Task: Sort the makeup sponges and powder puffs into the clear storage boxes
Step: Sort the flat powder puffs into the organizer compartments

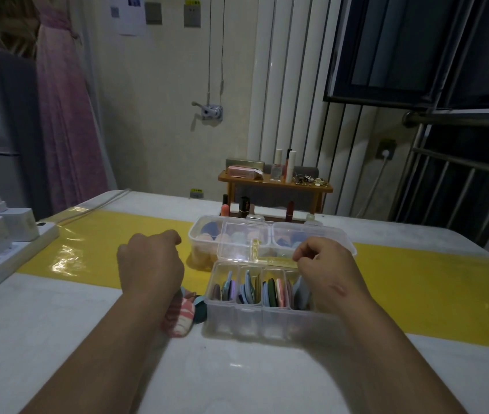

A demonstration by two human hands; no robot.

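Clear divided box (267, 322) near table (58, 339) front edge, puffs (273, 289) upright inside, raised lid (241, 243) pinched by right hand (327, 270). Left hand (150, 261) curled, grip unclear, hiding part of striped puff (179, 316); sponges (211, 230) blurred in far box (207, 218) behind. Wall labels (192, 3) unreadable.

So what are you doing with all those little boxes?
A person is sorting makeup pads. The right hand pinches the open lid of the near box, where flat powder puffs stand in four compartments. The left hand hovers curled, holding nothing visible. Sponges sit in the far box; a striped puff lies outside.
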